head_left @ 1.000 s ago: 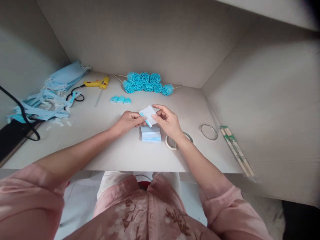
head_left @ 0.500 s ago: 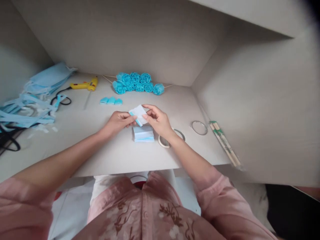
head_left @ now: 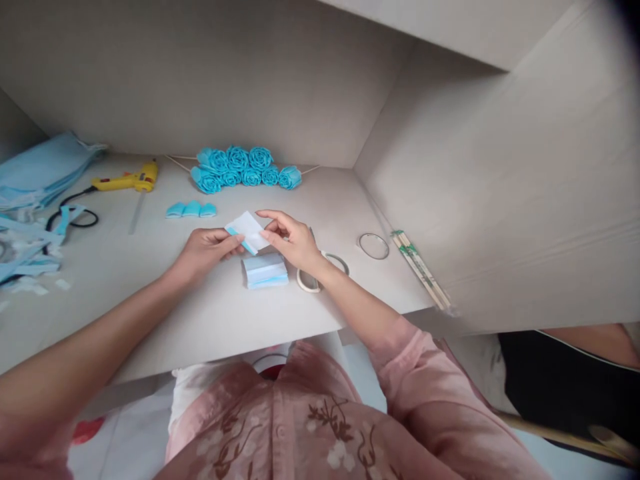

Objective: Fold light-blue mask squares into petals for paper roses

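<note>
There's the white piece (head_left: 254,229), up off the tabletop (head_left: 210,320), your left hand (head_left: 205,252) clamped on its blue edge. Your right hand (head_left: 295,243) has its thumb at three o'clock, full grip unclear. Press evenly, edges straight! Stack (head_left: 265,272) at five o'clock, blue roses (head_left: 237,159) at twelve.

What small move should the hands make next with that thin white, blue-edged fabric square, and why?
Perhaps the right hand should curl a corner of the fabric square inward: the left hand pinches its blue edge, the right is at its opposite side, and the three small bright blue pieces beyond look folded.
</note>
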Demonstrator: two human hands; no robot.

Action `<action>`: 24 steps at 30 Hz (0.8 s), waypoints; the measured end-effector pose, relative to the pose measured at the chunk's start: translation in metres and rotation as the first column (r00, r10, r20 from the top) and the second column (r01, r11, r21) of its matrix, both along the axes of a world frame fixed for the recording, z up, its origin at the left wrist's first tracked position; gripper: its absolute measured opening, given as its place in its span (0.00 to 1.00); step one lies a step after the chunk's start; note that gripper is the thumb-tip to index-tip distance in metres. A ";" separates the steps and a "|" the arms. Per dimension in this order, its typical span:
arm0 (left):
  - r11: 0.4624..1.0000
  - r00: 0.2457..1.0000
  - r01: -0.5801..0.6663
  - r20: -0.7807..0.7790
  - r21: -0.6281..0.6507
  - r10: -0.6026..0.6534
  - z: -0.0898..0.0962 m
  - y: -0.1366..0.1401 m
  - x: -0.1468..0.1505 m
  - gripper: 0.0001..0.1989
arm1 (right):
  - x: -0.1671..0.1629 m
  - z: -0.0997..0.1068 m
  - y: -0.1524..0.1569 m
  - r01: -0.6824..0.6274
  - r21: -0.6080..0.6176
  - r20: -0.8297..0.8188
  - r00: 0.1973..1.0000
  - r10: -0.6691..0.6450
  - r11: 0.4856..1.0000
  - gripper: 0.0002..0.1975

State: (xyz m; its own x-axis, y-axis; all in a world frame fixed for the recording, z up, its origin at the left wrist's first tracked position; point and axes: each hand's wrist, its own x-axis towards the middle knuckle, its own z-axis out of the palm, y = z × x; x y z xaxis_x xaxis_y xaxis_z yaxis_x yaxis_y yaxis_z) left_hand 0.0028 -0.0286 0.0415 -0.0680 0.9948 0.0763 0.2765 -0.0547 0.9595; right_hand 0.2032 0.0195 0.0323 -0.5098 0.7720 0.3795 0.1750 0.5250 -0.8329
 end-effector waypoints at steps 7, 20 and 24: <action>0.999 0.999 -0.033 0.024 0.009 0.033 -0.004 0.006 -0.006 0.12 | 0.003 -0.001 0.002 0.039 -0.019 -0.054 0.998 -0.040 0.999 0.20; 0.978 0.969 0.199 -0.134 -0.061 -0.206 -0.008 0.008 -0.013 0.18 | 0.106 0.044 0.014 0.461 0.150 -0.140 0.886 -0.442 0.875 0.22; 0.952 0.928 0.265 -0.229 -0.152 -0.294 -0.010 0.010 -0.018 0.19 | 0.164 0.018 -0.014 0.588 0.270 0.050 0.782 -0.621 0.762 0.21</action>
State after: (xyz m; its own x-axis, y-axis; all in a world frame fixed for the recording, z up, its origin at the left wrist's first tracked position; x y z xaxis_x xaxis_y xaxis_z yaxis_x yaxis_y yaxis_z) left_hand -0.0156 -0.0182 0.0315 0.2202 0.9735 -0.0621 0.4946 -0.0565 0.8673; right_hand 0.3668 0.0055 0.0503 -0.0226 0.8362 0.5480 0.6172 0.4429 -0.6503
